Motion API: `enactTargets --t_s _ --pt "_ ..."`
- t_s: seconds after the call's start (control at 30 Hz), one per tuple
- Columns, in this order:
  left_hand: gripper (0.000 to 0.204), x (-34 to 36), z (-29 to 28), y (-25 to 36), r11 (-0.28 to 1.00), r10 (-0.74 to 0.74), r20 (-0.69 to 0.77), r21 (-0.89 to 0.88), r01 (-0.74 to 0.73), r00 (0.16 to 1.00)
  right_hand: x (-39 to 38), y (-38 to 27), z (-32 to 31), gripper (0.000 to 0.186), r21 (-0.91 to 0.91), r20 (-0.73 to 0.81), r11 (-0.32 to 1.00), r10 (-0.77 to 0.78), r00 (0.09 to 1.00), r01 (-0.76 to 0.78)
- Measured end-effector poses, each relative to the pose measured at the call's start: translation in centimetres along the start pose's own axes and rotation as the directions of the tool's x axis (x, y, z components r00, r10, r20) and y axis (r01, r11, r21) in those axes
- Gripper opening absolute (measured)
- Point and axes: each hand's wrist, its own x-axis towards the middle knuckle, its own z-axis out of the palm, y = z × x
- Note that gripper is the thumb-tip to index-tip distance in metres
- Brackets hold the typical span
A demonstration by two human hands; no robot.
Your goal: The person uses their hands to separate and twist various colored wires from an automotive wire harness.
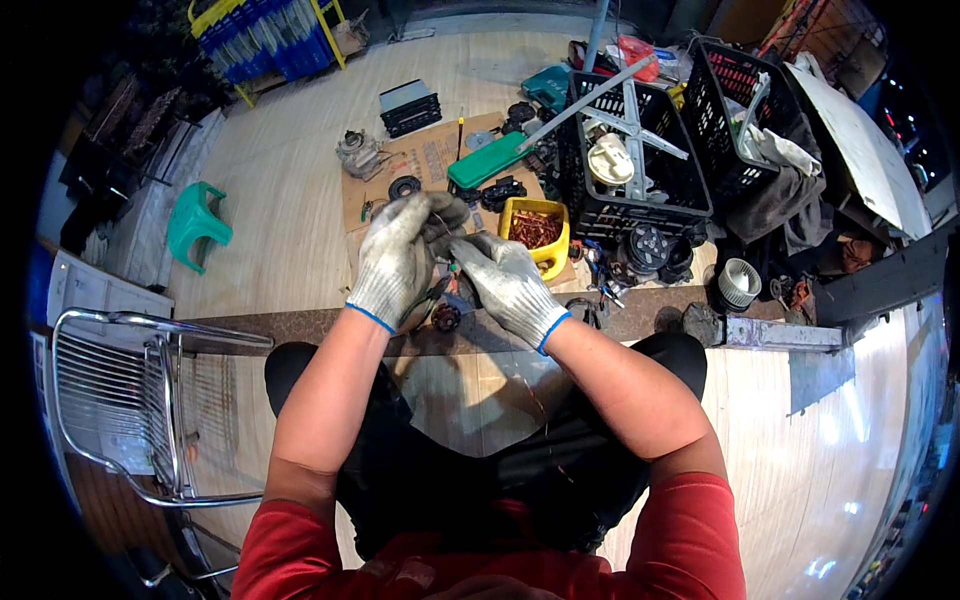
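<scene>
White knit gloves with blue cuffs cover both my hands, which meet in front of me above a sheet of cardboard (pixel 415 155). My left hand (pixel 393 250) is closed, its dirty grey fingertips curled inward. My right hand (pixel 508 288) is closed too, thumb and fingers pressed together near the left fingertips. A thin reddish strand, like copper wire, shows faintly between them; what else they hold is hidden. Just beyond my right hand stands a yellow plastic container (pixel 553 263) with copper-coloured wire scraps (pixel 535 229) inside. Under my hands lie small dark parts, including a round one (pixel 446 318).
Black crates (pixel 640 215) with parts stand at the right. A green-headed tool with a long grey handle (pixel 490 160) leans there. Motor parts (pixel 360 155) and a finned metal box (pixel 408 108) lie farther off. A green stool (pixel 198 225) and metal chair (pixel 115 400) stand left.
</scene>
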Motion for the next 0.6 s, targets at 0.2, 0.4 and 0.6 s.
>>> enactTargets --t_s 0.2,0.4,0.6 --pt "0.029 0.3 -0.6 1.3 0.993 0.045 -0.036 -0.112 -0.049 0.998 -0.3 -0.9 -0.3 0.027 -0.157 0.137 0.987 0.049 0.989 -0.027" --pt "0.028 -0.2 0.6 1.2 0.998 0.063 -0.113 0.009 -0.062 0.992 -0.6 -1.9 -1.5 0.037 0.532 0.214 0.779 0.257 0.943 -0.333" --pt "0.027 -0.1 0.9 0.8 0.997 0.067 -0.146 0.051 -0.06 0.987 0.1 -2.5 -1.1 0.03 0.531 0.393 0.668 0.35 0.85 -0.521"
